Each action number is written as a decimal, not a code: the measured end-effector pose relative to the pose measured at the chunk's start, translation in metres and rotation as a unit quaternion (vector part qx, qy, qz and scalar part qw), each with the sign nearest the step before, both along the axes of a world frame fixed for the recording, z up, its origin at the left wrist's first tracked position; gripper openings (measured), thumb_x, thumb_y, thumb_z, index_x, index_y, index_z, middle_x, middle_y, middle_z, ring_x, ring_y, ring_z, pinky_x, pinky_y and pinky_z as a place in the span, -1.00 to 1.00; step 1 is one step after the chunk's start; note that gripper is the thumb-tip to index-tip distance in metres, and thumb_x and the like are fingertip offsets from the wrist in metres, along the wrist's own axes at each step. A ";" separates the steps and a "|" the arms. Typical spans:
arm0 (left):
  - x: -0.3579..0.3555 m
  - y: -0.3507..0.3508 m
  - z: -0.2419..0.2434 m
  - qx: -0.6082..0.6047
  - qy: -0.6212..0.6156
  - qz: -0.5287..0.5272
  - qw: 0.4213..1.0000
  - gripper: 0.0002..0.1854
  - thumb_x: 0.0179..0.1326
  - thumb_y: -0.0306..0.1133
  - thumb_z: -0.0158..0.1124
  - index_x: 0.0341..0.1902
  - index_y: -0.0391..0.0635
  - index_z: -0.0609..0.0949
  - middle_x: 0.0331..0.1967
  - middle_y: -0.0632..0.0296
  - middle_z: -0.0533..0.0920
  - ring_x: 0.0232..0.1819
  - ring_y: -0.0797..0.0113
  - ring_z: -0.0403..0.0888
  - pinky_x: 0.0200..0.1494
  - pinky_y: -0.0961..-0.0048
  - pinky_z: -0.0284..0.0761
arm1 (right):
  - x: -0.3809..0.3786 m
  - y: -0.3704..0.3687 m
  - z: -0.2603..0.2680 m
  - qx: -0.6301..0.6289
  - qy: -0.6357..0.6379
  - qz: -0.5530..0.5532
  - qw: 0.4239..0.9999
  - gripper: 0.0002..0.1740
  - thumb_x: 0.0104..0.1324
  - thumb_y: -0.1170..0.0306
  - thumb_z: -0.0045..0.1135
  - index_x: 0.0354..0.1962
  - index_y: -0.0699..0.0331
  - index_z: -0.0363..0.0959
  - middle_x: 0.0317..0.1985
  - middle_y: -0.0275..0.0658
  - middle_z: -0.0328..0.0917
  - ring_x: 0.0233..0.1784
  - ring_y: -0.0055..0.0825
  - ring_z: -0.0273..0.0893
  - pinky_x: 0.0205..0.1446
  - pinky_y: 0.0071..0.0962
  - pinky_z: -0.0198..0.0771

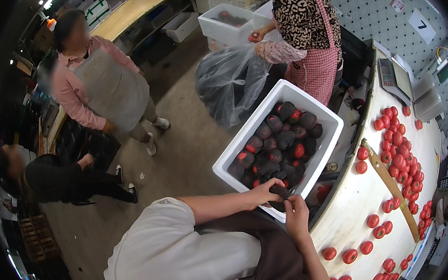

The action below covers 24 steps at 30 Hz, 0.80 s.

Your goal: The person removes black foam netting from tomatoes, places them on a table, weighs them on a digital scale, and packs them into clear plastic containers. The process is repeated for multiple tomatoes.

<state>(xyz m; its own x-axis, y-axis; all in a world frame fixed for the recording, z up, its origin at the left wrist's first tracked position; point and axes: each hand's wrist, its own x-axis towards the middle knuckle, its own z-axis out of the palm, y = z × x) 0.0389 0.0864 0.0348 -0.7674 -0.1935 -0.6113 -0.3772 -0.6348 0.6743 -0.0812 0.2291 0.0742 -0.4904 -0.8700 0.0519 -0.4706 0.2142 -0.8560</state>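
Observation:
My left hand (262, 194) grips a black foam net sleeve (280, 191) over the near end of a white foam box. My right hand (297, 215) pinches the sleeve's near edge with thumb and fingertips. Whether a tomato sits inside that sleeve is hard to tell, as my fingers cover part of it. Below and beyond my hands, the white foam box (227, 171) is filled with tomatoes in black nets (286, 139), with red skin showing through several of them.
On my right, a long table (330, 225) carries many loose tomatoes (400, 160), a wooden strip (393, 190) and a digital scale (393, 79). A person in a checked apron (311, 77) works beyond the box, beside a clear plastic bag (229, 84). Two people (109, 78) stand to the left.

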 end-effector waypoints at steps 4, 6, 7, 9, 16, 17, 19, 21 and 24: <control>0.005 -0.010 0.004 0.028 0.026 0.022 0.999 -0.52 0.23 -0.42 0.18 0.23 0.17 0.39 0.07 0.40 0.57 0.03 0.47 0.55 -0.19 0.43 0.59 | -0.005 -0.007 -0.006 0.018 -0.165 -0.024 0.986 -0.84 0.45 0.43 0.01 -0.19 0.38 0.46 -0.40 -0.29 0.52 -0.36 -0.59 0.50 -0.25 -0.54 0.43; 0.008 -0.013 0.011 0.082 0.030 0.033 0.996 -0.57 0.35 -0.34 0.11 0.28 0.19 0.38 0.05 0.40 0.59 0.03 0.52 0.56 -0.21 0.45 0.59 | -0.019 -0.007 -0.026 0.014 -0.265 -0.104 0.959 -0.77 0.50 0.33 -0.05 -0.08 0.34 0.44 -0.30 -0.26 0.53 -0.35 -0.58 0.51 -0.20 -0.54 0.48; 0.008 -0.014 0.016 0.043 0.036 -0.001 0.998 -0.57 0.37 -0.31 0.09 0.30 0.19 0.38 0.07 0.39 0.58 0.04 0.51 0.55 -0.20 0.44 0.59 | -0.024 -0.007 -0.034 0.030 -0.295 -0.126 0.947 -0.73 0.51 0.30 -0.07 -0.01 0.32 0.41 -0.24 -0.23 0.53 -0.33 -0.57 0.52 -0.18 -0.51 0.50; 0.009 -0.015 0.025 -0.035 0.046 -0.069 0.996 -0.59 0.43 -0.26 0.05 0.33 0.19 0.38 0.10 0.36 0.56 0.05 0.50 0.55 -0.17 0.44 0.59 | -0.021 -0.007 -0.026 0.075 -0.491 -0.113 0.861 -0.55 0.54 0.09 -0.15 0.17 0.22 0.32 -0.01 -0.20 0.53 -0.14 -0.50 0.59 -0.09 -0.40 0.59; 0.001 -0.005 0.056 -0.273 0.133 -0.128 0.944 -0.65 0.42 -0.46 0.03 0.24 -0.12 0.48 0.09 0.15 0.53 0.03 0.29 0.59 0.03 0.36 0.55 | -0.028 0.009 -0.026 0.011 -0.715 -0.091 0.693 -0.38 0.49 -0.10 -0.20 0.28 0.14 0.29 0.06 -0.21 0.57 -0.02 -0.34 0.63 -0.22 -0.18 0.65; -0.001 -0.007 0.042 -0.330 0.163 -0.082 0.926 -0.67 0.41 -0.46 0.04 0.22 -0.14 0.48 0.07 0.15 0.53 -0.05 0.31 0.61 -0.05 0.37 0.57 | -0.030 0.014 -0.031 0.001 -0.717 -0.111 0.688 -0.38 0.47 -0.12 -0.17 0.26 0.12 0.31 0.04 -0.20 0.57 -0.06 -0.31 0.64 -0.25 -0.21 0.63; -0.004 -0.013 0.019 -0.435 0.216 0.017 0.874 -0.69 0.40 -0.46 0.07 0.18 -0.17 0.49 0.03 0.16 0.54 -0.22 0.35 0.67 -0.20 0.41 0.59 | -0.040 0.028 -0.043 -0.014 -0.718 -0.147 0.680 -0.37 0.44 -0.16 -0.11 0.22 0.09 0.34 -0.01 -0.17 0.58 -0.14 -0.27 0.65 -0.30 -0.28 0.61; -0.003 -0.031 0.013 -0.355 0.072 0.069 0.929 -0.71 0.36 -0.45 0.13 0.12 -0.19 0.50 -0.08 0.13 0.58 -0.44 0.34 0.66 -0.31 0.42 0.58 | -0.053 0.047 -0.047 -0.050 -0.686 -0.178 0.704 -0.39 0.38 -0.22 -0.07 0.10 0.06 0.40 -0.11 -0.09 0.59 -0.21 -0.16 0.61 -0.33 -0.34 0.53; 0.008 -0.068 -0.040 -0.579 0.026 0.086 0.810 -0.67 0.24 -0.48 0.17 0.09 -0.10 0.52 -0.08 -0.03 0.59 0.03 -0.07 0.55 0.05 0.16 0.47 | -0.079 0.102 -0.071 -0.119 -0.656 -0.301 0.682 -0.37 0.33 -0.25 0.00 0.00 0.10 0.48 -0.21 -0.13 0.61 -0.32 -0.24 0.58 -0.34 -0.39 0.47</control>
<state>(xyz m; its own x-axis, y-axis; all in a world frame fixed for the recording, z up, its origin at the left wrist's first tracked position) 0.0473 0.0181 -0.0057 -0.6869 -0.7212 0.0893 -0.3026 0.3956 0.8671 -0.1600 0.3314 0.0031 -0.5154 -0.5332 -0.6709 0.8453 -0.1876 -0.5003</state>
